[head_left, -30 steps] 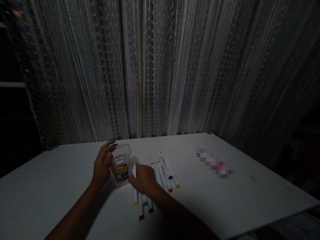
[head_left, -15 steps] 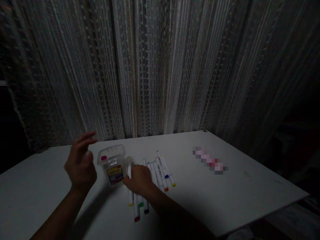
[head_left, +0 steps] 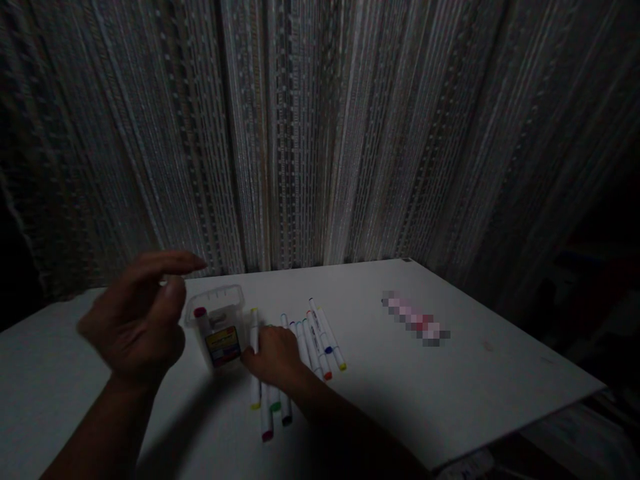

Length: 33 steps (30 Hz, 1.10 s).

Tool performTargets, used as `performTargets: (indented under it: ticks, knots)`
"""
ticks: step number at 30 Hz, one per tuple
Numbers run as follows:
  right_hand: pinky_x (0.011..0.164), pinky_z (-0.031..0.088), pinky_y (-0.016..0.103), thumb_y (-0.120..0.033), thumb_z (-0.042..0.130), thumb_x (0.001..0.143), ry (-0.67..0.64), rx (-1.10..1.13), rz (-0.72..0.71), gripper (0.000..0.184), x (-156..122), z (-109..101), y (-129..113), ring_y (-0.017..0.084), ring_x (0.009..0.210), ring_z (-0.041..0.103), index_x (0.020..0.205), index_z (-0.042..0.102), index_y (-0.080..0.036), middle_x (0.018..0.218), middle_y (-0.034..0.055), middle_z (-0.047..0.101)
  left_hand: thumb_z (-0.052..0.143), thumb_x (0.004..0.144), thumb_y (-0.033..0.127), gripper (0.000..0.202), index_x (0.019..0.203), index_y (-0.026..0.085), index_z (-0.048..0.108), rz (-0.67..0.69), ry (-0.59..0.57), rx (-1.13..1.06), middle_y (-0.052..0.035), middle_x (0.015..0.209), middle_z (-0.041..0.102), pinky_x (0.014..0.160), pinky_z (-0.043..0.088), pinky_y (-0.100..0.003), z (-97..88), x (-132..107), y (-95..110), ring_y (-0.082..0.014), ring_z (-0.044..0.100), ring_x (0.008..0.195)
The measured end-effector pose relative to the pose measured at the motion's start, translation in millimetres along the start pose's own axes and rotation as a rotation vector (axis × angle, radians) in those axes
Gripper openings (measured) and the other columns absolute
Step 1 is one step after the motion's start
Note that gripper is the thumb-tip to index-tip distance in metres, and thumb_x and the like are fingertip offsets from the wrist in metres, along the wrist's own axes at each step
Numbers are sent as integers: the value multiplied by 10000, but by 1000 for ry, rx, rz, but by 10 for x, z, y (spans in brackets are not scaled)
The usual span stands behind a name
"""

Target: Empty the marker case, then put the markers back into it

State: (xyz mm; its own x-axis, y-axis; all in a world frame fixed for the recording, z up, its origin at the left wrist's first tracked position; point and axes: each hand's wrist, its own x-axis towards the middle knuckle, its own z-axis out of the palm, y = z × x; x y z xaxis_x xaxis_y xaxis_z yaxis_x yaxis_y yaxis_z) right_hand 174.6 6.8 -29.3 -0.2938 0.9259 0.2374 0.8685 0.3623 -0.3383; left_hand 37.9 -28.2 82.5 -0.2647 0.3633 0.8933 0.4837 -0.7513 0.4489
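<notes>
My left hand (head_left: 135, 320) hangs in the air to the left of a clear plastic box (head_left: 217, 327), not touching it, with its fingers apart and nothing in them. The box has a yellow label and stands on the table, with a marker (head_left: 201, 321) with a pink cap inside it. My right hand (head_left: 273, 357) lies over loose white markers, its fingertips beside a yellow-capped marker (head_left: 255, 393). More markers (head_left: 270, 413) stick out below that hand. Another group of markers (head_left: 317, 340) lies to its right, with coloured caps.
The white table (head_left: 450, 353) has a sharp edge at the front right and its far edge meets a hanging string curtain (head_left: 320, 133). A pixelated, blurred object (head_left: 415, 319) lies on the table to the right.
My left hand has moved off the box, going left and up, and its fingers have spread. The box and markers stay in place on the table, and my right hand stays over the markers.
</notes>
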Motion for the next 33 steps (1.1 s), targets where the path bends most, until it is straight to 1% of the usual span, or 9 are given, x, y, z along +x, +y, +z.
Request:
performTargets:
  ticks: [2,3,7,10,14,17,20,24,33]
  knots:
    - [638,464,321,-433,441,756,0,-2,1,374,0,-6,-14,246,783,639,850,649,-137,839,125,680,498,813,343,186,832,184,592,74,-30,62,-2,872,617,813,455,-341,6,-96,-125,-172,586,846]
    - [638,465,326,-427,446,753,-6,-4,3,366,0,-9,-20,249,784,639,850,648,-138,843,125,680,473,823,341,204,832,176,592,63,-49,108,-9,877,616,826,447,-341,-1,-141,-220,-175,585,856]
    - [657,466,331,-419,454,752,-33,-2,10,361,-1,-21,-33,248,806,635,869,645,-137,871,130,678,425,833,381,275,866,161,586,-57,-152,115,-36,967,608,901,408,-354,-54,-275,-604,-205,553,966]
    - [662,467,331,-424,454,753,-39,-1,10,377,3,-12,-27,251,821,630,890,642,-127,893,141,673,409,833,405,290,878,174,579,-162,-201,64,-42,1016,599,879,429,-343,-45,-335,-741,-218,538,1009]
    - [652,470,329,-441,453,751,-28,7,14,391,5,11,-17,252,808,633,884,644,-128,878,138,674,421,825,415,291,839,175,585,-175,-241,13,-57,992,593,904,426,-361,21,-394,-787,-218,537,1002]
    - [646,470,322,-430,458,747,-23,13,12,375,3,10,-21,247,797,635,876,646,-132,865,133,676,432,827,409,287,831,171,593,-217,-250,-105,-64,1025,554,783,500,-320,50,-426,-797,-210,532,985]
    - [632,467,311,-421,465,737,-16,15,26,362,2,3,-27,245,791,635,857,652,-136,858,131,678,428,834,404,297,824,166,604,-234,-257,-159,-67,1040,530,681,522,-273,50,-438,-804,-205,524,981]
    - [611,461,305,-410,464,729,19,16,16,348,7,19,-20,246,772,638,839,653,-139,839,129,680,421,840,398,305,795,163,611,-211,-264,-127,-63,1015,534,682,511,-264,39,-436,-816,-200,521,975]
    - [611,455,311,-394,464,733,54,25,7,331,6,51,-4,247,760,638,830,649,-136,827,135,681,441,834,380,295,739,156,608,-255,-253,-120,-52,1020,520,676,504,-251,57,-433,-782,-174,528,923]
